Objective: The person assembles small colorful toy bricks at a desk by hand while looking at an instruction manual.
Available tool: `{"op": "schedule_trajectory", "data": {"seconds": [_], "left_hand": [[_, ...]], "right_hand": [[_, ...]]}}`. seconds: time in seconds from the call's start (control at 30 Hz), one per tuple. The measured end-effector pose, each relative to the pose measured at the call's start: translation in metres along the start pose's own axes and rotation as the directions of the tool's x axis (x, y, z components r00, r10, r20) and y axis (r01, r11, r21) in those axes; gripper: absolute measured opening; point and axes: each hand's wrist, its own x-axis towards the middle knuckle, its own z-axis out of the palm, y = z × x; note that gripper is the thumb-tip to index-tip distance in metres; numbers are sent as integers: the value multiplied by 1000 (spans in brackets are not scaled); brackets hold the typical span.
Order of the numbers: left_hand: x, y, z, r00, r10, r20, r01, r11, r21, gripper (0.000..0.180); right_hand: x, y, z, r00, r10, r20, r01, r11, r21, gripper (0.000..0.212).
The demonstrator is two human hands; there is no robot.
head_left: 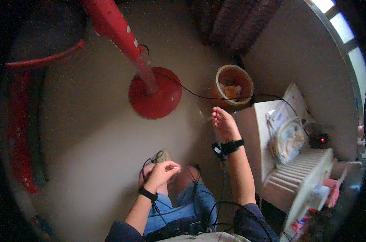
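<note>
My left hand [162,174] is over my knees, with thumb and fingers pinched together. A tiny pale spot shows at the fingertips, too small to name. My right hand [225,125] is raised farther forward, between the red round base [166,107] and the white cabinet [251,133]. Its fingers are curled in, and whatever they may hold is hidden. Nearest to it is the waste bin [220,82], a round tub with a pale rim and scraps of paper inside. A black strap circles each wrist; the right one carries a small black box [219,151].
The red base carries a slanting red post [118,32]. From it a black cable [199,96] runs across the bin to the cabinet. On the cabinet lies a clear plastic bag [287,139], beside a white slatted rack [298,171]. A dark curtain [235,24] hangs behind; cables loop around my lap.
</note>
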Motion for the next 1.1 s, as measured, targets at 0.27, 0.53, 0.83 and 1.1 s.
{"op": "schedule_trajectory", "data": {"seconds": [0.27,0.53,0.83,1.1], "left_hand": [[134,-27,-60,999,47,-8,-47,931,-362,15],[193,-108,-111,962,-96,-257,-61,840,-540,13],[173,-157,-68,786,-176,-592,-208,827,-522,6],[119,-171,1,809,-209,-549,-158,822,-547,7]], "right_hand": [[238,173,-67,993,93,-67,-111,920,-376,16],[374,279,-92,977,-3,-213,-170,591,-789,24],[416,309,-114,941,-285,-181,-106,260,-960,33],[363,343,-197,963,-226,-149,-118,144,-983,30]]}}
